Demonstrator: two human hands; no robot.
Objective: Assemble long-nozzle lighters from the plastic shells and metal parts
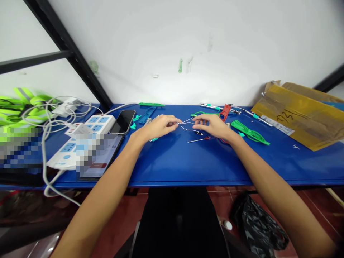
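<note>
My left hand [166, 124] is closed in a pinch on the ends of thin wires [185, 122] above the blue table. From its fingertips the wires run right to my right hand [211, 124], whose curled fingers hold a wire loosely; the exact contact is too small to make out. Below them, a loose white wire [189, 129] ends at a small black part [199, 132]. A thin metal rod [196, 140] with a red part lies just under my right hand. A red plastic piece [225, 112] and a green plastic shell [249, 133] lie beyond and beside that hand.
Left on the blue table [172, 168] are a white power strip [94, 129], a dark phone [123, 121], a lit screen [102, 157] and tangled white cables [47, 125]. A blue plastic piece [147, 114] lies behind my left hand. A taped cardboard box [298, 114] stands right.
</note>
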